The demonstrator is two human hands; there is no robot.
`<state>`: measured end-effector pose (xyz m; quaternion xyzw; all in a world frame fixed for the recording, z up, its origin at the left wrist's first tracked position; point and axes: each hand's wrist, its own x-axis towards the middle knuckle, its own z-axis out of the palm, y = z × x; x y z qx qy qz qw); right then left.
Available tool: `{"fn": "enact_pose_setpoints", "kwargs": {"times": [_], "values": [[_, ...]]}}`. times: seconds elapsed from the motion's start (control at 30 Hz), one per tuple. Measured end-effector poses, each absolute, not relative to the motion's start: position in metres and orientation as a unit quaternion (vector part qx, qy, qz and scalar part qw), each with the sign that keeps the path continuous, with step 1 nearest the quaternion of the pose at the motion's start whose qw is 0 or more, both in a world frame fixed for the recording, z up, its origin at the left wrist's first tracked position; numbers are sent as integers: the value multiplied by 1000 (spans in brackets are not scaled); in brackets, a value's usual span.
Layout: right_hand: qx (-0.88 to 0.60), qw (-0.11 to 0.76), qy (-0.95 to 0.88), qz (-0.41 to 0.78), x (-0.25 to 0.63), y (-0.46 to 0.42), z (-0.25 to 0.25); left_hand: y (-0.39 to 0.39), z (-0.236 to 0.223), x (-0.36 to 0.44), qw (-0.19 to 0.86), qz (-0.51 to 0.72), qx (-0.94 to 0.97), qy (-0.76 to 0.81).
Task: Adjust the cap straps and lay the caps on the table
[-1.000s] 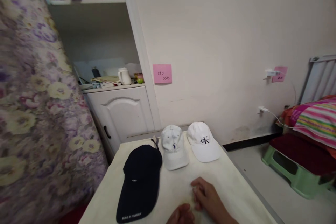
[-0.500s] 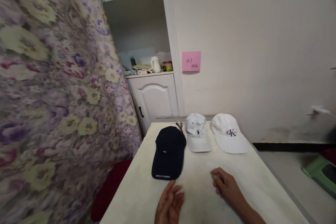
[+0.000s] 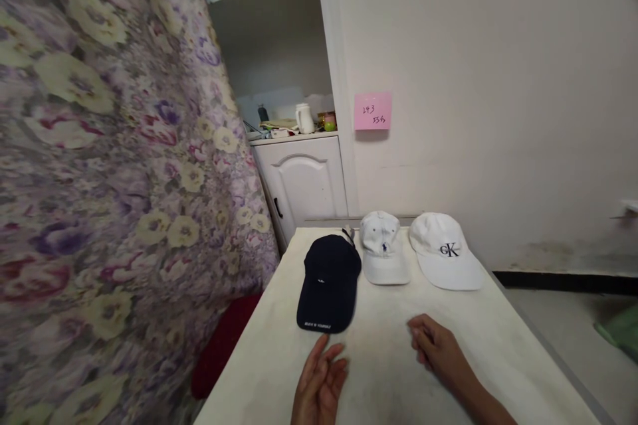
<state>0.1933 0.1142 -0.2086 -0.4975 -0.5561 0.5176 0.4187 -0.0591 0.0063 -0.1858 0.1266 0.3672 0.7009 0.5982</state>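
Note:
Three caps stand in a row on the cloth-covered table. The navy baseball cap (image 3: pixel 329 285) is at the left, its brim pointing toward me with white lettering along the edge. Beside it is a pale cap (image 3: pixel 385 249) with a small dark emblem. At the right sits a white cap (image 3: pixel 445 252) with black letters. My left hand (image 3: pixel 321 382) is just below the navy brim, palm partly up, fingers loosely apart and nothing in them; whether a fingertip touches the brim I cannot tell. Over the table, below the two light caps, my right hand (image 3: pixel 433 345) is loosely curled with nothing visible in it.
The pale table (image 3: pixel 383 372) runs up to the wall. A floral curtain (image 3: pixel 124 179) hangs at the left, above a dark red seat (image 3: pixel 224 342). Behind stands a white cabinet (image 3: pixel 304 179) with a white jug (image 3: pixel 304 119) on its shelf. A pink note (image 3: pixel 373 111) is on the wall.
My view has turned slightly left, so everything sits further right in the picture. The fingers of my left hand have spread a little. The caps have not moved on the table.

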Motion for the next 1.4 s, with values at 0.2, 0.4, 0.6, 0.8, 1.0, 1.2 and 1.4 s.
{"fn": "enact_pose_setpoints", "kwargs": {"times": [0.2, 0.4, 0.6, 0.8, 1.0, 1.2, 1.4], "values": [[-490, 422, -554, 524, 194, 114, -207, 5, -177, -55, 591, 703, 136, 371], [-485, 420, -555, 529, 194, 115, -207, 8, -172, -54, 582, 705, 145, 377], [-478, 418, -560, 533, 194, 117, -208, 20, -162, -58, 549, 718, 157, 399], [-473, 415, -562, 536, 194, 118, -211, 45, -140, -66, 522, 739, 171, 390], [-467, 418, -564, 537, 193, 118, -215, 82, -115, -64, 544, 740, 170, 358], [-462, 426, -552, 548, 191, 119, -212, 112, -101, -74, 537, 768, 130, 325], [-433, 452, -508, 591, 190, 123, -215, 106, -88, -79, 524, 796, 150, 262]]}}
